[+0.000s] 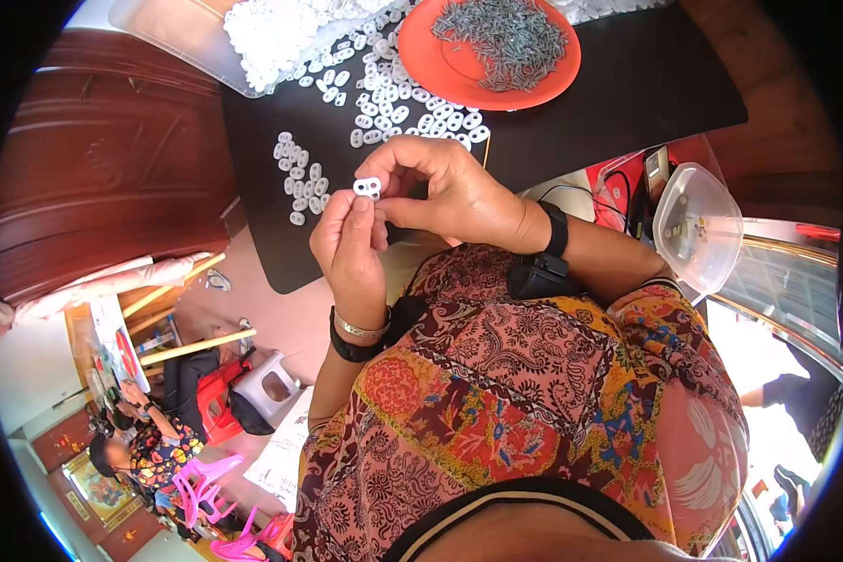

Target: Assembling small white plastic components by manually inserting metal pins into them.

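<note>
Both hands meet mid-frame, raised off the black mat [618, 94] close to the chest; probably so the small part sits right under the eyes. Left hand [351, 248] pinches a white two-hole plastic piece [368, 187] between thumb and fingertips, holes facing up, likely to keep them open to access; right hand [450, 192] curls over it from the right, fingertips closed in at the piece; can't tell whether it holds a pin, too small. Loose white pieces [300, 178] lie scattered on the mat just above the hands, within easy reach; the bulk spills from a clear bag [253, 37] at upper left. Orange plate [440, 66] at top centre corrals grey metal pins [501, 37], so they don't roll. Clear plastic bowl [698, 225] at right, beside the right forearm.
</note>
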